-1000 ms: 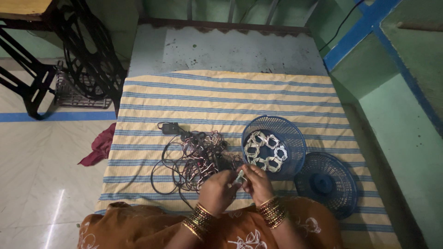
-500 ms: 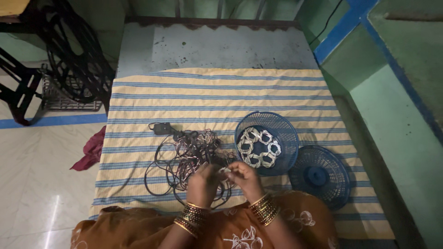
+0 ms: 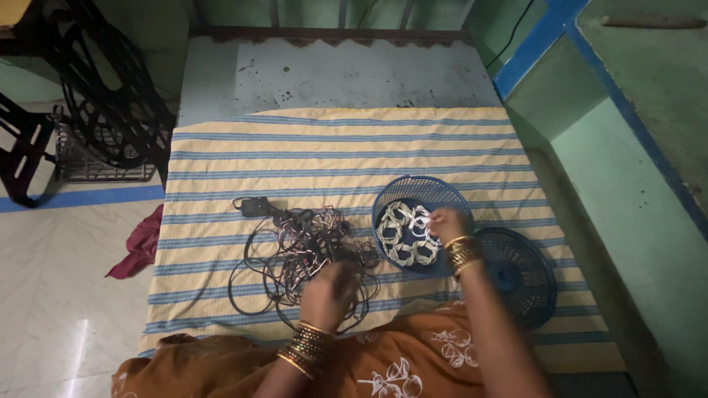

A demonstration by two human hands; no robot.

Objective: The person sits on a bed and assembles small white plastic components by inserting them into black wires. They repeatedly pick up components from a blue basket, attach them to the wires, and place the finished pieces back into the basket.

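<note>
Sitting at the near edge of a striped cloth [image 3: 332, 147] spread over a low platform, prob so nothing rolls off and everything stays w/in arm's reach. Left hand [image 3: 328, 295] down on the tangle of thin cords [image 3: 295, 254], fingers curled into it, seems to be pinching a strand, but can't tell exactly what's gripped from this angle. Right hand [image 3: 446, 223] reaching over the rim of the blue basket [image 3: 420, 188], fingertips closed loosely at the pile of small white loops [image 3: 402, 232] inside; whether actually holding one, can't tell. Basket parked right beside the tangle, so short trip between the two. Second blue basket [image 3: 523, 276] lying just to the right, half under the forearm, looks empty. Small black plug-ish box [image 3: 251, 206] at the far end of the cords.
</note>
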